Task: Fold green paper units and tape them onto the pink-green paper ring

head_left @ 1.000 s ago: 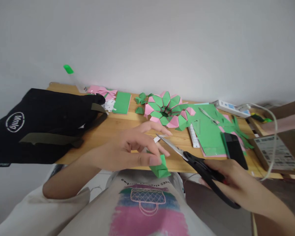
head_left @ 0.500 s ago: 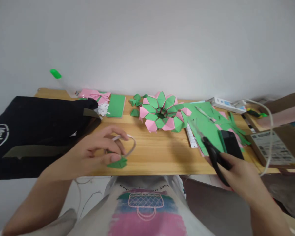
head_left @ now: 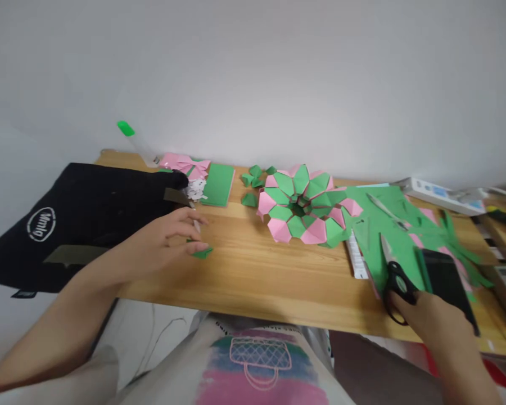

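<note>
My left hand [head_left: 179, 233] is over the left part of the table, its fingers curled. A small folded green paper piece [head_left: 202, 253] shows under the thumb, and a pale bit of something shows between the fingers. My right hand [head_left: 430, 315] grips the black handles of a pair of scissors [head_left: 398, 281]. The blades lie low over a green paper sheet [head_left: 375, 253] and point away from me. Between my hands, further back, stands a ring-shaped pink and green folded paper model [head_left: 301, 208].
A black bag [head_left: 105, 197] covers the left end. Near the wall are a green notebook [head_left: 219, 185], pink paper [head_left: 188, 163] and small green folded pieces [head_left: 253, 177]. To the right lie a craft knife [head_left: 385, 211], a phone [head_left: 444, 281], a power strip [head_left: 442, 197] and paper scraps.
The view has shifted right. My right hand has lowered the scissors toward the green sheet. My left hand has moved away from me with the green piece; the pale loop at its fingers is mostly hidden.
</note>
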Available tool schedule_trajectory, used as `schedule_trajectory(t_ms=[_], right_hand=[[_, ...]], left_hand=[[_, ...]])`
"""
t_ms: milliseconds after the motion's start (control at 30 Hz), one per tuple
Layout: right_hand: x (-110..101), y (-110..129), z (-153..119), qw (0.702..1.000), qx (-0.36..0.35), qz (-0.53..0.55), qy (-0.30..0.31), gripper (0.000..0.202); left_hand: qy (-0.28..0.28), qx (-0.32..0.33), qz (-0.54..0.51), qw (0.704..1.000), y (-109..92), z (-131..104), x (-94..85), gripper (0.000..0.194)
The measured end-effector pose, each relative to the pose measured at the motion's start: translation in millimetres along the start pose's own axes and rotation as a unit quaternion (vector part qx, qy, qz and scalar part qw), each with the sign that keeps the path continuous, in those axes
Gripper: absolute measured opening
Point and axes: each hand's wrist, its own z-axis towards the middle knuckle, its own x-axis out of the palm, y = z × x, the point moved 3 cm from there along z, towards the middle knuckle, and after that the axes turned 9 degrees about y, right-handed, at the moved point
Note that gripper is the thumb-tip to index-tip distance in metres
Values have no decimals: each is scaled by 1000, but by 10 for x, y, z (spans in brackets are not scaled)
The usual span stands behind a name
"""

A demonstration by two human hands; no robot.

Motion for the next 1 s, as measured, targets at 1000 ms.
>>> schedule_trajectory(t_ms=[1000], right_hand=[[-26,2049,-642,801,-321,493,108,16]], left_hand=[[12,112,-548,829,-588,406,736,26]])
